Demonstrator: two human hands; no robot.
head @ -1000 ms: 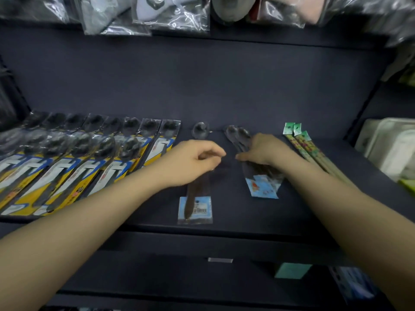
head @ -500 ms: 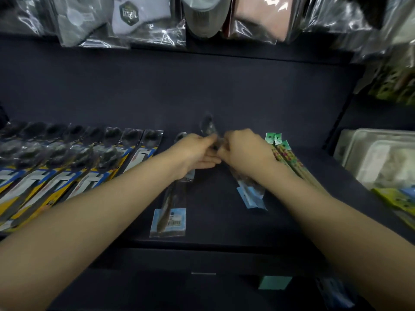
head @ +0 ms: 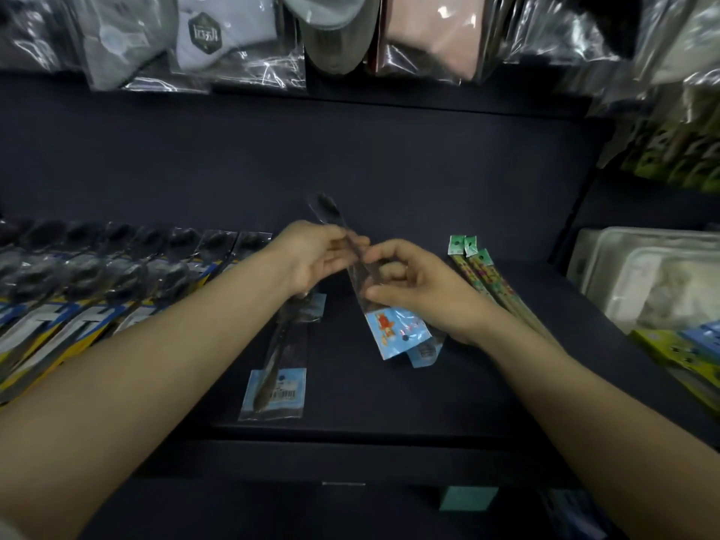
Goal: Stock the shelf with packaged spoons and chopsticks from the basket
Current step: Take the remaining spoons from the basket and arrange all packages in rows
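My left hand (head: 315,259) and right hand (head: 413,290) both pinch 1 clear spoon packet (head: 366,282), fingers curled narrow around it, above the shelf (head: 389,403) middle.

Hexagonal dark badge (head: 204,33) on the white bagged garment (head: 218,37) hanging above the shelf: two pale Chinese characters, apparently "运动", blurred. Barcode sticker (head: 285,392) on the blue card of the packaged spoon (head: 277,364) lying on the shelf: bars visible, digits too small to read. Orange cartoon print on the blue header card (head: 393,331) of the lifted spoon pack: lettering illegible. Yellow-blue spoon cards (head: 74,325) at left: large white mark, unreadable.
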